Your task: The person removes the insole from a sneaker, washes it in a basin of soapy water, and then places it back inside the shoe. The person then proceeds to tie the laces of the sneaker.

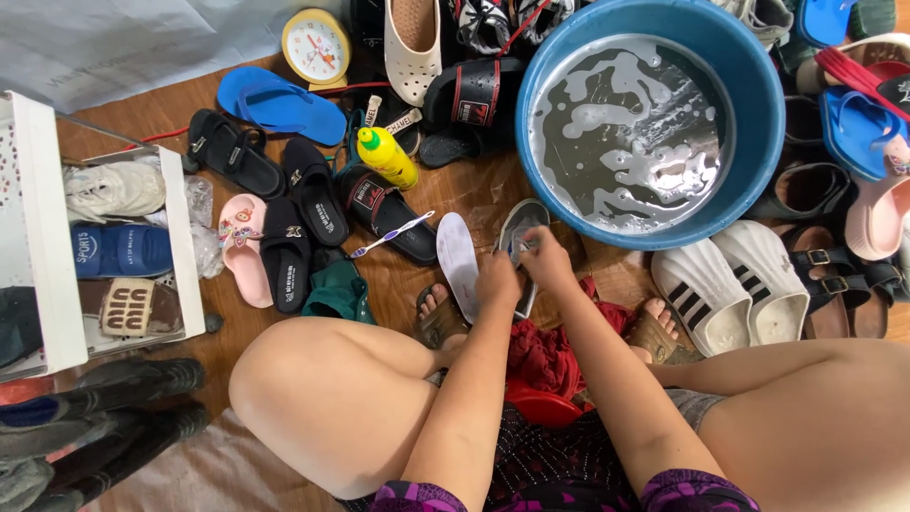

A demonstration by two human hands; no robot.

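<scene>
A: What are the hands on?

B: Both on the grey insole (pixel 519 237), held just in front of the blue basin (pixel 758 104); left hand (pixel 497 281) has its fingers curled round the insole's near end; right hand (pixel 546 256) pinches the insole's middle w/ fingers closed on it; can't tell if there's sth else small under the right fingertips.

A: And the white one?

B: White insole (pixel 458 256) lies flat on the wooden floor (pixel 474 190), just left of the grey one, touching the left hand's side.

A: Basin?

B: Filled w/ dark soapy water (pixel 630 133), foam patches on top; stands on the floor, right behind the hands.

A: Other bits nearby?

B: Toothbrush (pixel 391 234) resting across a black sandal (pixel 384 213), left of the insoles; yellow bottle (pixel 386 156) w/ green cap lying tilted behind it; pair of white striped shoes (pixel 735 294) right of the hands, beside the basin; pink sandal (pixel 244 248) and blue flip-flop (pixel 282 104) further left; round clock (pixel 316 47) at the back; white rack (pixel 57 237) w/ shoes at far left; red cloth (pixel 545 356) between the knees.
</scene>
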